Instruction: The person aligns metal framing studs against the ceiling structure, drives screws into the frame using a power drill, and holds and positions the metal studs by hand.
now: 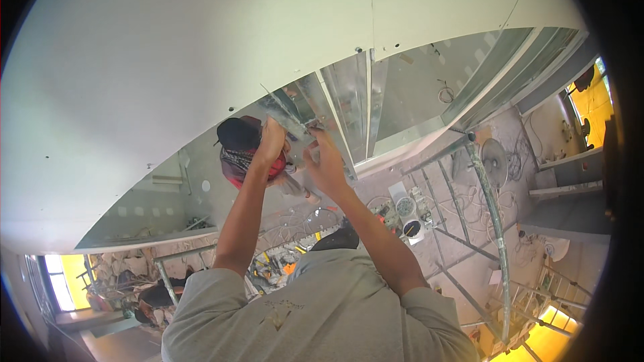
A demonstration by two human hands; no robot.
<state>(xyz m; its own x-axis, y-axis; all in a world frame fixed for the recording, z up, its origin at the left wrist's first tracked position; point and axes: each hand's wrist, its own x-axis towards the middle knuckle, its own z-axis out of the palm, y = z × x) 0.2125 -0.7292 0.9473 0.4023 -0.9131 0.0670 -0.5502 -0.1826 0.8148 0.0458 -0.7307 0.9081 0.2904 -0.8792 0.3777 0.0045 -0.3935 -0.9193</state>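
Observation:
Both my arms reach up to the cut edge of a large white curved board (201,40). Between my hands is a shiny grey metal strip (287,119), slanting along that edge. My left hand (271,139) is closed around its left side, with most of the fingers hidden from view. On the other side my right hand (325,161) is bent, thumb and fingertips closed on the lower right end of the strip. Upright metal studs (349,110) stand just right of my hands, under the board's edge.
Below my hands a person in a black cap (239,135) and red clothing stands close by. Metal scaffold tubes (493,228) rise at the right. White buckets (412,229), cables and a round fan (493,161) are on the littered floor.

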